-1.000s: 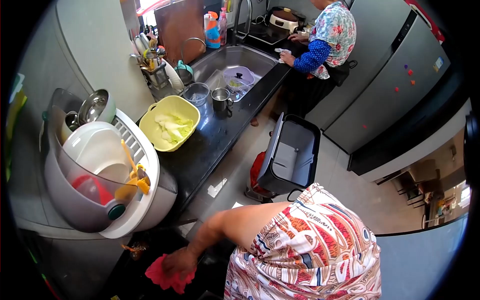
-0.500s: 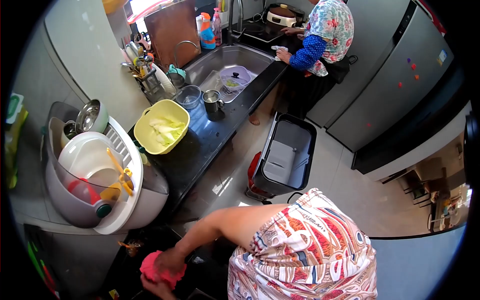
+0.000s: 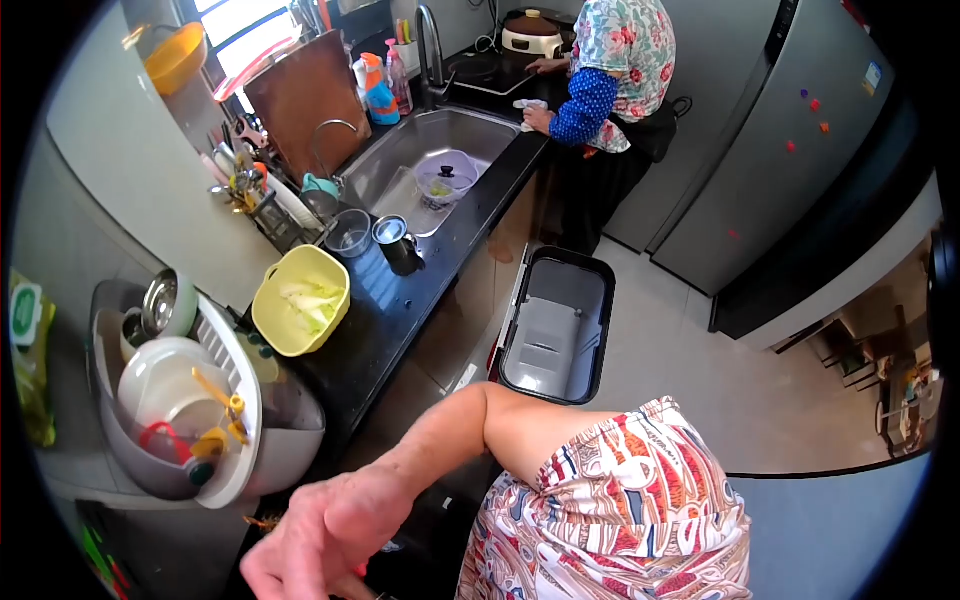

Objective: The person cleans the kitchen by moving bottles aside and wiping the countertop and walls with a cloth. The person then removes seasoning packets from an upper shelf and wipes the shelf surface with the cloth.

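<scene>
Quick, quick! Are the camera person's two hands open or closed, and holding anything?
Right hand: fingers bent, but whether it's closed on anything can't be told.
Left hand: can't be told; it doesn't show clearly.

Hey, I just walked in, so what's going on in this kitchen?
The near person's hand is close to the camera, its grip unclear, with a sliver of pink just below. At the far end of the counter, another person's hand is on a white cloth beside the sink. Pale leaves lie in a yellow basin, and an open bin stands on the floor.
</scene>
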A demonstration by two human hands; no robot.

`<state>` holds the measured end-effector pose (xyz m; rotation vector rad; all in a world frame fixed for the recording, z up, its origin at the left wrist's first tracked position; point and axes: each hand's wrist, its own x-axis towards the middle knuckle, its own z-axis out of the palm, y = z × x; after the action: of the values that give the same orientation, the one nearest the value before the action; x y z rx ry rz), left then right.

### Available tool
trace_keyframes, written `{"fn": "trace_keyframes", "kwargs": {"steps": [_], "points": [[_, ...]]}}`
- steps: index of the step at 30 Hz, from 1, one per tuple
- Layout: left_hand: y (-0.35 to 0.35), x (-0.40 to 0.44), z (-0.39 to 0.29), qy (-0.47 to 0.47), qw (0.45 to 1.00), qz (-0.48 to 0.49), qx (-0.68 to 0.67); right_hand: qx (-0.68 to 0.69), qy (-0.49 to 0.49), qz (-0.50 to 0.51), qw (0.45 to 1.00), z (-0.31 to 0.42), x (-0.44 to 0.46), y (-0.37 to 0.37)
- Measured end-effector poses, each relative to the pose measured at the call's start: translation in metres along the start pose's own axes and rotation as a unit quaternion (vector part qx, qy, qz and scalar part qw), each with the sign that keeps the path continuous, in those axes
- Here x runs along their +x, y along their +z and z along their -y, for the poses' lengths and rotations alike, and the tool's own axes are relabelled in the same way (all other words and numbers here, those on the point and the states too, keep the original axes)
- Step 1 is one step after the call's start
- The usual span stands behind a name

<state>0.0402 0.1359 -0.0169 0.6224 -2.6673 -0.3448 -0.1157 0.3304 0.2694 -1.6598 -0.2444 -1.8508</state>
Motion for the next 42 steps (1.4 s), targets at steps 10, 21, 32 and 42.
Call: {"fn": "trace_keyframes", "kwargs": {"steps": [10, 21, 32, 42], "points": [[0.016, 0.012, -0.088, 0.052, 0.995, 0.086, -0.024, -0.065, -0.108, 0.01, 0.992, 0.055, 0.015, 0.0], [0.004, 0.005, -0.109, 0.057, 0.992, 0.116, -0.012, -0.119, -0.103, 0.0, 0.988, 0.07, 0.013, -0.001], [-0.024, -0.012, -0.103, 0.01, 0.992, 0.111, 0.066, -0.162, -0.086, 0.025, 0.983, 0.051, 0.035, 0.013], [-0.088, 0.021, -0.202, -0.137, 0.874, 0.08, 0.46, -0.176, -0.093, 0.037, 0.979, 0.04, 0.05, 0.017]]}}
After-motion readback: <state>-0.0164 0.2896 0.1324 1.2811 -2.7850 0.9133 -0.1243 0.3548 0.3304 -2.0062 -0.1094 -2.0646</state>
